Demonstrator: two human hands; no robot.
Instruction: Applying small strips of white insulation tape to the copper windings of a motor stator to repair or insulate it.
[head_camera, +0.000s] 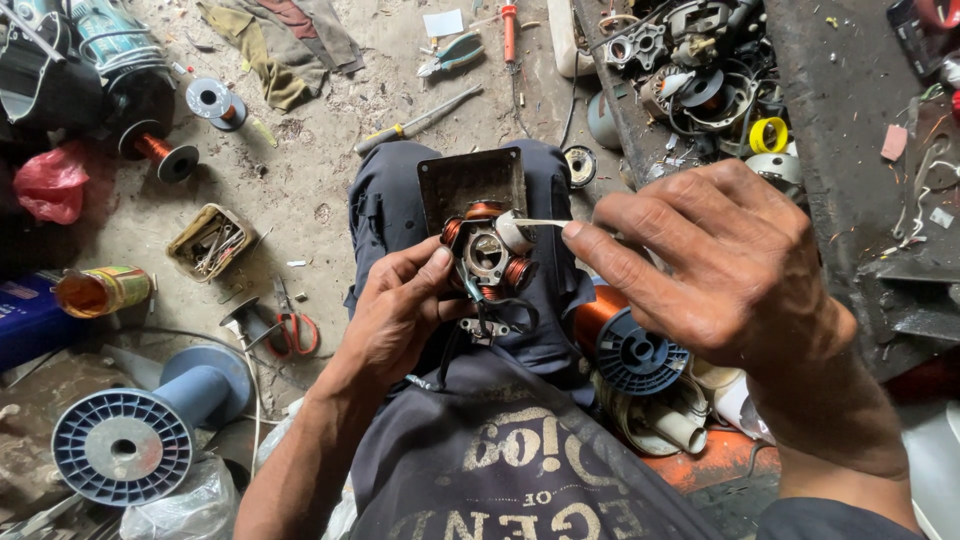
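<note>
On the person's lap, over the dark blue trousers (395, 205), a small round metal stator plate with copper-wound coils (488, 255) is resting against a thin rectangular grey metal sheet (470, 180). Going from the left, a large pale blue plastic spool (125, 445) is lying on the dusty concrete floor (330, 130), with red-handled scissors (292, 325) just beyond it. The left hand (400, 310) is gripping the stator by its left rim, thumb on the face and the other fingers curled behind, so the plate is being held steady and tilted toward the camera. The right hand (715, 265) is coming in from the right, its thumb and forefinger pinched narrowly on the end of a thin white strip of tape or insulating paper (530, 224), which is running leftward to the upper right coil, where a white wrap is already showing. To do this well, I judge that the strip is needing steady, even tension and a flat lie on the coil, while the left hand is turning the plate only slightly, so the black lead wires (500, 315) hanging below are staying clear. Just right of the knee, 1 dark blue spool of copper wire (630, 350) is sitting near the cluttered dark workbench (850, 150).
</note>
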